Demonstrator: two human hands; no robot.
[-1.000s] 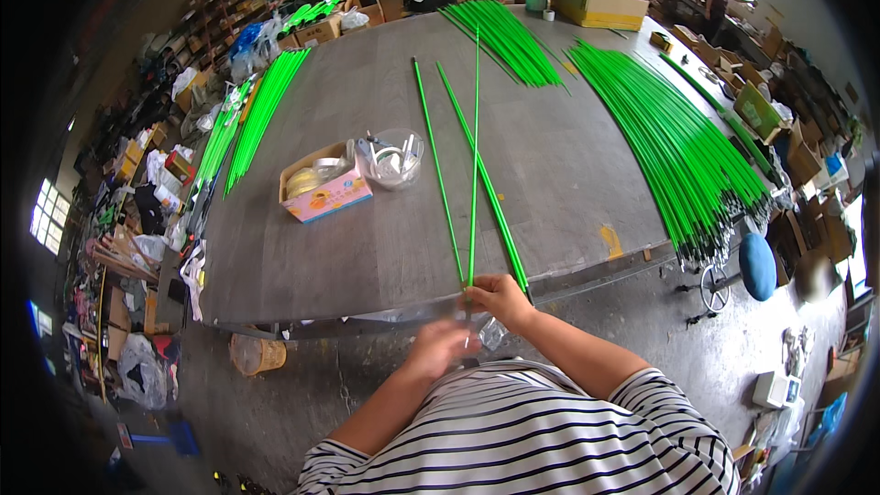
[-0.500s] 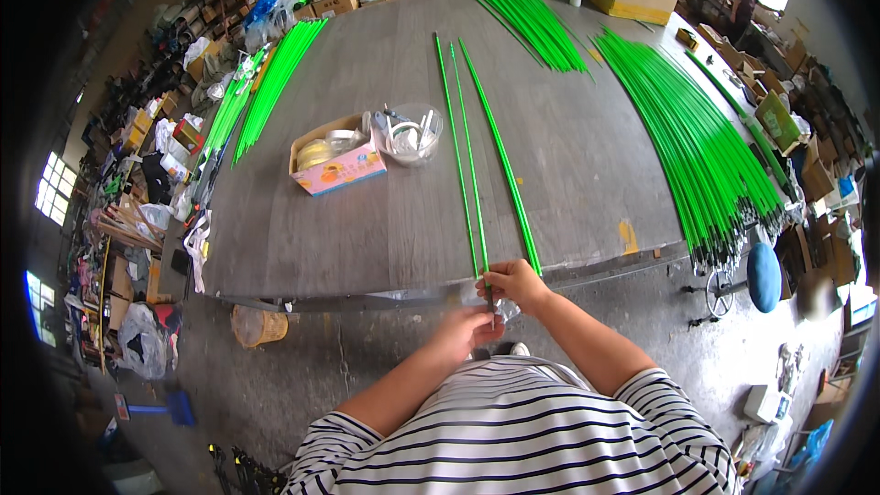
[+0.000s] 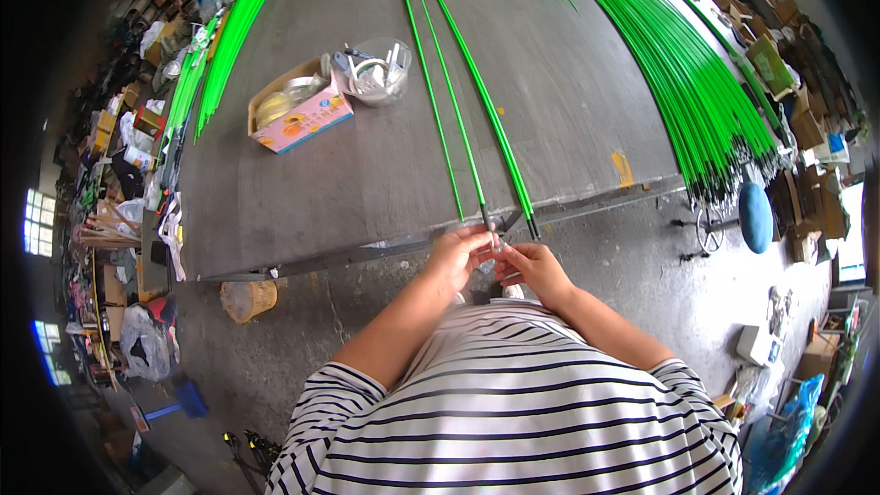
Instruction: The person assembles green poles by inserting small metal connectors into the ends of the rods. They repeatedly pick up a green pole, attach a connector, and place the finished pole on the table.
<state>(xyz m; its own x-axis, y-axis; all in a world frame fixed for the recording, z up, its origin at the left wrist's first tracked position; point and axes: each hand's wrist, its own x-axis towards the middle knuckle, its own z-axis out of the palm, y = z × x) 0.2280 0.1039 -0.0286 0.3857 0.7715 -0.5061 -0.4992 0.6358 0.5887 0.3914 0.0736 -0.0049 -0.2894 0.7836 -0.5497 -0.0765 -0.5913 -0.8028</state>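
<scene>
Since the earlier frame, the right hand (image 3: 539,270) has shifted from the shaft of the middle green rod (image 3: 449,87) toward its dark near end; the left hand (image 3: 452,259) has come up to that end. The rod rests along the table (image 3: 367,183), its end at the near edge. Left fingers pinch it narrowly; whether the right fingertips grip anything cannot be told. The step appears to be end-fitting; next probably requires a steady left hold. Forearms converge, fingertips nearly meeting.

Box (image 3: 307,122) on table (image 3: 367,174), bowl (image 3: 380,99) right of it, rods (image 3: 485,103) farther right
</scene>
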